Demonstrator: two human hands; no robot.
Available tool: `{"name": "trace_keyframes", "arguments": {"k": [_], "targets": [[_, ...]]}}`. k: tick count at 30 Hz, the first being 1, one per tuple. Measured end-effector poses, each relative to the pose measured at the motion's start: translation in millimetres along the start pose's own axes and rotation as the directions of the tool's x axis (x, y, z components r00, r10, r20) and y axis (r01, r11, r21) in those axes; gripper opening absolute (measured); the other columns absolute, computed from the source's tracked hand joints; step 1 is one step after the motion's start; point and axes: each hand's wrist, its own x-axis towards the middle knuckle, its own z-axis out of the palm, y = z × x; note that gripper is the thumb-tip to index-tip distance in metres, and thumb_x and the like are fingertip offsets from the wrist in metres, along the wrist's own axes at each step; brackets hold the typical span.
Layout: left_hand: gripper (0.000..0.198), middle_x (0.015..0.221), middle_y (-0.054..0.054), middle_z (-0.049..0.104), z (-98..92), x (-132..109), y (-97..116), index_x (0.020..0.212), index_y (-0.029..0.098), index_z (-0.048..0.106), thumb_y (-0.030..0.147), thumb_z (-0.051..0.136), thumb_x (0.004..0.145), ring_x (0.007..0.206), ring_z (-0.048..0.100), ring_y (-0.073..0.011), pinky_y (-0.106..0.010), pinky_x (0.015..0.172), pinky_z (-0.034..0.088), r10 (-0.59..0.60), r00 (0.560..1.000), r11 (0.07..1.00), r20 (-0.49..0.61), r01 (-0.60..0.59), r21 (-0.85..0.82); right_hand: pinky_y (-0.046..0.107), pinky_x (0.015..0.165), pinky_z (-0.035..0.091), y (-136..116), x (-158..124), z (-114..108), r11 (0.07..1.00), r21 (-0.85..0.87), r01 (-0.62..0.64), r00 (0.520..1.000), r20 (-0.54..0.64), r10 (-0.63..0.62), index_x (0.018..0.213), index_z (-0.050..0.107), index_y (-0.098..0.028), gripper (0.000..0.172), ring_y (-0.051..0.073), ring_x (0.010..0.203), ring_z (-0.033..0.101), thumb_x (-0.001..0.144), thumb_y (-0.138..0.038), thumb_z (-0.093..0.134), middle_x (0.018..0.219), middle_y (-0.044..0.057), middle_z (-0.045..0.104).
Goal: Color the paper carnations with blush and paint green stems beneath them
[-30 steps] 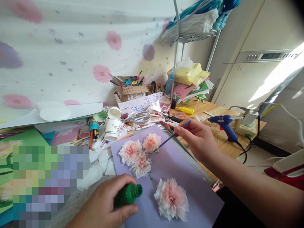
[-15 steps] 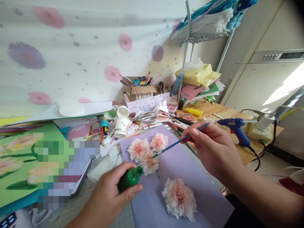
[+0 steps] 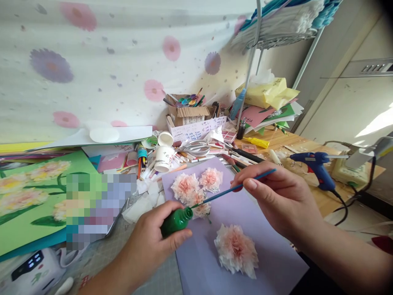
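My left hand (image 3: 156, 237) is closed around a small green paint bottle (image 3: 175, 222), tilted with its uncapped mouth toward the right. Between the thumb and fingers of my right hand (image 3: 276, 196) is a thin blue paintbrush (image 3: 225, 189). Its green-wetted tip is right by the bottle's mouth; whether it touches the rim I cannot tell. Beneath both hands lies a sheet of purple paper (image 3: 199, 262). Three pink-and-white tissue flowers (image 3: 184, 187) cluster on its upper part, with a green mark under them. A larger tissue flower (image 3: 236, 250) sits lower down.
A blue glue gun (image 3: 316, 162) rests on the wooden table at right. Paper cups (image 3: 164, 158), markers and a cardboard box (image 3: 188, 114) crowd the back. At left are a green flower picture (image 3: 30, 205) and a white device with a display (image 3: 35, 270).
The brush tip has moved from over the clustered flowers down-left to the bottle's mouth. The view has shifted a little left, and more of the white device shows.
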Motion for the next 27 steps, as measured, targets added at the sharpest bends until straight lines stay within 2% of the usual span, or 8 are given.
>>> {"name": "trace_keyframes", "arguments": {"k": [5, 8, 10, 13, 16, 19, 21, 27], "targets": [[0.034, 0.088, 0.003, 0.074, 0.5, 0, 2, 0.101, 0.025, 0.068, 0.050, 0.070, 0.077, 0.082, 0.067, -0.0241, -0.028, 0.072, 0.049, -0.024, 0.997, 1.000, 0.069, 0.023, 0.008, 0.026, 0.072, 0.055, -12, -2, 0, 0.945, -0.258, 0.202, 0.975, 0.143, -0.170, 0.090, 0.069, -0.024, 0.004, 0.015, 0.078, 0.070, 0.090, -0.020, 0.068, 0.081, 0.000, 0.074], [0.032, 0.086, 0.003, 0.073, -0.2, 1, 6, 0.098, 0.025, 0.068, 0.048, 0.070, 0.076, 0.081, 0.067, -0.0242, -0.029, 0.072, 0.047, -0.042, 0.996, 0.999, 0.076, 0.041, 0.004, 0.029, 0.074, 0.056, -15, -2, -2, 0.914, -0.291, 0.281, 0.948, 0.230, -0.219, 0.091, 0.066, -0.023, 0.007, 0.016, 0.080, 0.071, 0.090, -0.016, 0.065, 0.082, 0.002, 0.074], [0.030, 0.084, 0.003, 0.073, -0.6, 1, 10, 0.096, 0.026, 0.069, 0.046, 0.071, 0.074, 0.081, 0.066, -0.0242, -0.028, 0.072, 0.047, -0.058, 0.997, 0.998, 0.057, 0.058, -0.004, 0.029, 0.075, 0.056, -16, -2, -3, 0.913, -0.300, 0.277, 0.948, 0.243, -0.207, 0.091, 0.065, -0.024, 0.007, 0.017, 0.081, 0.071, 0.091, -0.017, 0.064, 0.083, 0.002, 0.074], [0.028, 0.085, 0.003, 0.074, -0.5, 0, 13, 0.094, 0.026, 0.070, 0.043, 0.072, 0.072, 0.082, 0.067, -0.0249, -0.028, 0.073, 0.046, -0.067, 0.997, 0.998, 0.031, 0.067, -0.019, 0.028, 0.072, 0.055, -16, -3, -7, 0.925, -0.316, 0.209, 0.965, 0.221, -0.142, 0.088, 0.066, -0.024, 0.005, 0.016, 0.080, 0.071, 0.091, -0.021, 0.065, 0.082, 0.001, 0.074], [0.029, 0.086, 0.003, 0.074, 0.2, 0, 12, 0.094, 0.026, 0.069, 0.043, 0.073, 0.072, 0.083, 0.067, -0.0254, -0.029, 0.074, 0.047, -0.061, 0.997, 0.998, 0.050, 0.062, -0.010, 0.026, 0.069, 0.054, -12, -4, -11, 0.957, -0.281, 0.076, 0.984, 0.177, -0.027, 0.085, 0.070, -0.025, 0.004, 0.015, 0.077, 0.071, 0.089, -0.025, 0.069, 0.081, 0.001, 0.076], [0.029, 0.085, 0.003, 0.073, 0.4, 1, 9, 0.095, 0.026, 0.068, 0.045, 0.073, 0.074, 0.081, 0.066, -0.0243, -0.028, 0.072, 0.047, -0.044, 0.994, 0.999, 0.103, 0.043, 0.004, 0.025, 0.069, 0.055, -5, -3, -14, 0.987, -0.097, -0.126, 0.983, 0.120, 0.137, 0.083, 0.074, -0.026, 0.006, 0.014, 0.073, 0.070, 0.087, -0.030, 0.072, 0.078, 0.000, 0.076], [0.029, 0.084, 0.003, 0.072, 0.3, 2, 7, 0.095, 0.025, 0.068, 0.045, 0.072, 0.075, 0.080, 0.066, -0.0233, -0.028, 0.071, 0.047, -0.038, 0.993, 0.999, 0.115, 0.037, 0.008, 0.024, 0.070, 0.055, -1, -2, -14, 0.973, 0.048, -0.228, 0.971, 0.084, 0.223, 0.081, 0.075, -0.027, 0.007, 0.013, 0.072, 0.069, 0.085, -0.032, 0.074, 0.075, 0.000, 0.075], [0.030, 0.085, 0.002, 0.072, -0.6, 0, 11, 0.096, 0.024, 0.068, 0.044, 0.072, 0.074, 0.080, 0.066, -0.0231, -0.027, 0.072, 0.049, -0.037, 0.995, 0.999, 0.091, 0.036, 0.010, 0.025, 0.064, 0.054, 0, 1, -15, 0.925, 0.204, -0.321, 0.937, -0.071, 0.341, 0.070, 0.075, -0.023, 0.016, 0.013, 0.063, 0.067, 0.075, -0.037, 0.082, 0.065, 0.001, 0.073]]}}
